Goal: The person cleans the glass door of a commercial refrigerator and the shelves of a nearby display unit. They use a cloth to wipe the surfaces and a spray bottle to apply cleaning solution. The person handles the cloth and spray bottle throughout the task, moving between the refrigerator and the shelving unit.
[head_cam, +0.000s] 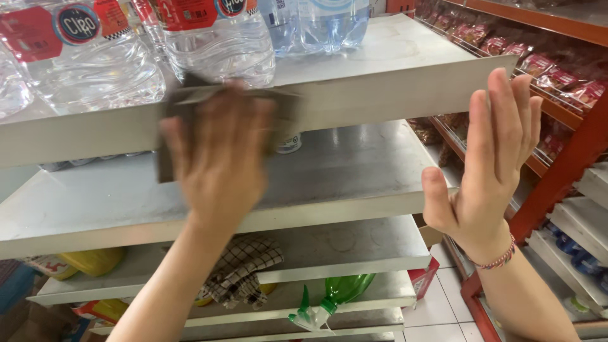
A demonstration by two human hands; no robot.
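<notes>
Left hand (pixel 218 161), blurred, seemingly presses grey cloth (pixel 190 101) on shelf edge (pixel 392 88); right hand (pixel 491 164) open, empty

Grey cloth (pixel 190 104), checked rag (pixel 244 269), green spray bottle (pixel 332 297)

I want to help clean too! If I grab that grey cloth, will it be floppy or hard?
Probably floppy: the grey cloth bends over the shelf edge under the left hand. It likely weighs little, since it looks thin. It may slide easily on the smooth metal.
</notes>
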